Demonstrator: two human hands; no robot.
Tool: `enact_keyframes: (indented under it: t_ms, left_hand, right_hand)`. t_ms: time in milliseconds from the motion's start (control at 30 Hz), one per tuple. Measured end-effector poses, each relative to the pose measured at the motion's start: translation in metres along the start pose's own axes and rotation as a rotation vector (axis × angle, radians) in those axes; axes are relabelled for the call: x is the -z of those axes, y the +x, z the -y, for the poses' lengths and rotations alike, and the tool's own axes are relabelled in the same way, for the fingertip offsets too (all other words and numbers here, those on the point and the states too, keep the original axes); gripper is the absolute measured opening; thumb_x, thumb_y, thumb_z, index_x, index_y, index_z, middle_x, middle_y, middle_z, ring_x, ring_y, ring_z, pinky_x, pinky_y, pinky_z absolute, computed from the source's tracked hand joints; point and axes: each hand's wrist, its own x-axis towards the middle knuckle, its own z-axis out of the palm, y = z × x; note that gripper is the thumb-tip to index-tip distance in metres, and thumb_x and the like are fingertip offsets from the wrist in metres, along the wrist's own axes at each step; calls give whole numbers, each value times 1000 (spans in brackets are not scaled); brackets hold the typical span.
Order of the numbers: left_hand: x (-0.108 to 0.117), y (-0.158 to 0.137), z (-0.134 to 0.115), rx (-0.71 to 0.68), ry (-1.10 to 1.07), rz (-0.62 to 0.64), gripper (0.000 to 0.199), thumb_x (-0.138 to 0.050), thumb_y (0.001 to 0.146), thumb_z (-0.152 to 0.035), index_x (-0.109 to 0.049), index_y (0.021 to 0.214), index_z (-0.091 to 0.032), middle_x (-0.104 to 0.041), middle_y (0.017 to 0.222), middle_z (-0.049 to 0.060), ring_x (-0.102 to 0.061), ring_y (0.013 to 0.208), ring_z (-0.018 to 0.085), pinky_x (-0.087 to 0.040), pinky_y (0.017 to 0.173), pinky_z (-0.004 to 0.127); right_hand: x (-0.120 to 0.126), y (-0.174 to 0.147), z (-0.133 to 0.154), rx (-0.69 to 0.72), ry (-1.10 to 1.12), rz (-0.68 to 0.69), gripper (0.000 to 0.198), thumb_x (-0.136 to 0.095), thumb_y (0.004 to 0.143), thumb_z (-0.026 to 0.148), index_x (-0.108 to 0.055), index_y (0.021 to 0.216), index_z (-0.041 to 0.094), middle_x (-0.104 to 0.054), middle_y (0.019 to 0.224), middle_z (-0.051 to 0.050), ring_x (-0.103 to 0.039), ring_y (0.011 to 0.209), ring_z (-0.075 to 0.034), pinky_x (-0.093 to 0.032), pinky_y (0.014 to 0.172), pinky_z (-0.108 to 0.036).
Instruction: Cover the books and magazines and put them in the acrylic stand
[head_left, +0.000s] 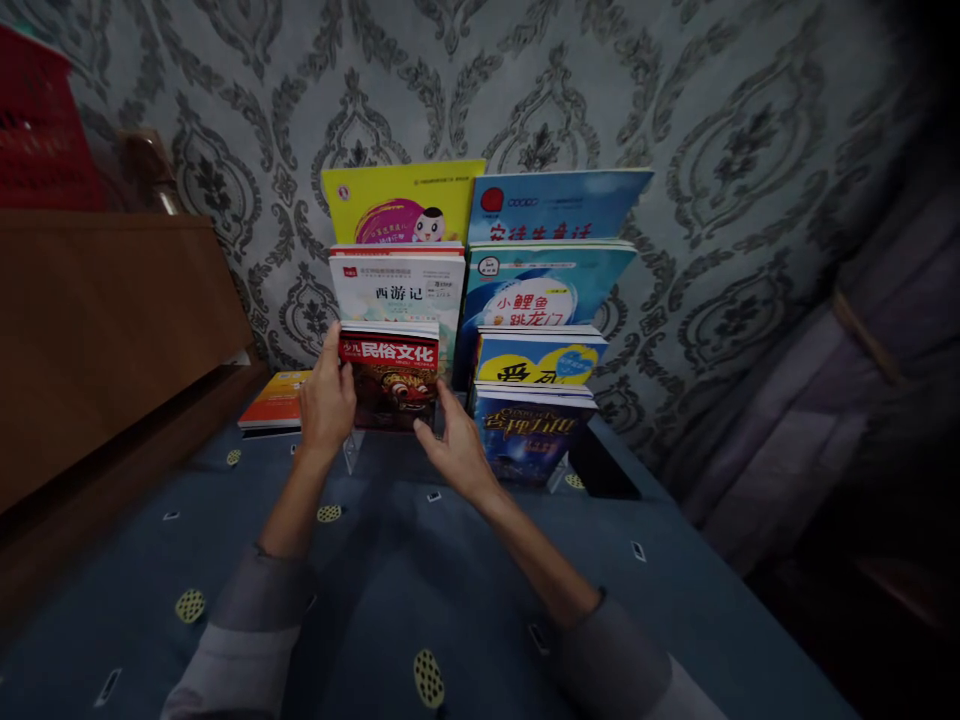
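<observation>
Right at the far edge of the blue patterned surface (390,570), a clear tiered rack (351,452) stands against the damask wallpaper (735,170), and both hands are at its lowest left slot. The left hand (327,398) is closed on the left edge of a red-covered book (391,372), thumb over the front cover near the title band and the fingers hidden behind. The right hand (454,447) is spread fairly wide, its fingertips at the book's lower right corner; whether they press on it or only hover beside it cannot be told. The red-covered book stands upright in the front left tier, with a white book (401,288) rising just behind it and a yellow book (401,205) behind that. In the right column of the rack, a dark blue book (529,435) sits in front, a yellow-and-blue book (538,360) above it, then two light blue books (551,285) behind. An orange book (276,398) lies flat on the surface just left of the rack, near the brown wooden cabinet (105,320) along the left edge. A red basket (41,130) sits on top of that cabinet.
</observation>
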Motion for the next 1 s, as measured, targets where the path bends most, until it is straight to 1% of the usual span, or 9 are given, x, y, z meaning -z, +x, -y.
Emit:
enact_keyframes:
  t_ms: [267,400,467,533,600,700,767,900,1000]
  left_hand:
    - [-4,0,1,-35,-59,-64,64,-46,95,-19,-35,158,-24,-62,143,10,-69,115,30,-54,99,44]
    - [-7,-2,1,-72,-83,-83,63,-44,97,-20,-33,158,-24,-54,152,10,-62,127,30,-51,104,44]
    - [-8,-3,1,-62,-61,-85,63,-43,97,-20,-31,159,-23,-51,154,12,-62,127,31,-50,105,44]
    - [-10,-4,1,-20,-29,-85,65,-43,97,-21,-28,160,-20,-57,148,15,-67,120,33,-51,102,46]
    - [-11,-4,2,29,-13,-84,66,-44,98,-23,-24,161,-17,-66,135,18,-71,109,34,-53,98,48]
    - [-14,-4,6,67,-35,-93,66,-45,98,-26,-23,160,-17,-71,124,17,-73,102,32,-54,94,47]
    - [-16,-3,8,56,-59,-94,63,-45,98,-27,-27,158,-18,-69,127,16,-72,105,31,-54,96,46]
    - [-17,-3,11,15,-62,-67,51,-42,98,-24,-45,148,-15,-63,137,19,-66,119,34,-50,102,49]
    - [-17,-3,11,21,-71,-63,49,-41,98,-24,-48,145,-15,-63,138,19,-64,122,34,-49,104,51]
  right_hand:
    - [-2,0,-2,14,-5,-17,72,-60,87,35,-41,154,14,-50,154,-18,-49,142,-32,-40,119,-55]
    - [-3,-1,-5,29,-16,-34,72,-61,87,35,-40,154,18,-51,154,-16,-48,143,-32,-38,119,-58]
    - [-3,-2,-5,31,-14,-27,71,-60,88,36,-40,154,16,-50,154,-17,-47,144,-32,-37,120,-57]
    - [-2,-2,-4,26,-13,-16,71,-59,89,37,-40,154,14,-50,154,-18,-47,144,-31,-37,120,-55]
    - [-1,-1,-3,18,-17,-4,72,-58,88,37,-41,153,11,-50,154,-19,-47,144,-30,-37,121,-53]
    - [-1,0,-3,14,-17,3,73,-57,88,38,-41,153,8,-49,154,-20,-47,144,-31,-37,121,-52]
    - [-2,0,-4,16,-11,-4,72,-58,88,39,-42,153,11,-50,154,-19,-47,144,-31,-37,121,-53]
    - [-2,-1,-6,27,-6,-20,71,-59,88,39,-43,152,14,-52,153,-18,-48,143,-32,-37,120,-56]
    - [-2,-1,-6,29,-10,-12,71,-59,88,38,-43,152,12,-52,152,-20,-48,143,-33,-37,120,-56]
